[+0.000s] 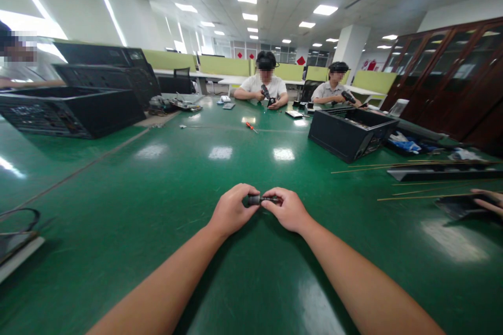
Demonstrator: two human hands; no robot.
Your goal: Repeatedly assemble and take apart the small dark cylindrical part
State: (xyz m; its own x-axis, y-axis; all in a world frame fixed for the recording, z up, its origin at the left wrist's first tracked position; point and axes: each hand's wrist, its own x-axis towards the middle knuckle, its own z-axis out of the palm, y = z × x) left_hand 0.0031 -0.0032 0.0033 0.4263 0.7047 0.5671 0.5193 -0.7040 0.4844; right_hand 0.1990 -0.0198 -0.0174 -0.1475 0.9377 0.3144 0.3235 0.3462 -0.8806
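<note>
My left hand pinches the thick end of a small dark cylindrical piece with a thin ringed shaft. From the other side, my right hand grips the thin shaft between thumb and fingers. Both hands meet just over the green table, fingertips close together. Fingers cover parts of the piece, so I cannot tell whether it is one part or two joined ones.
An orange screwdriver lies ahead. Black computer cases stand at left, another case at right. Thin brown rods and a co-worker's hand are at right. Two co-workers across the table hold power drills.
</note>
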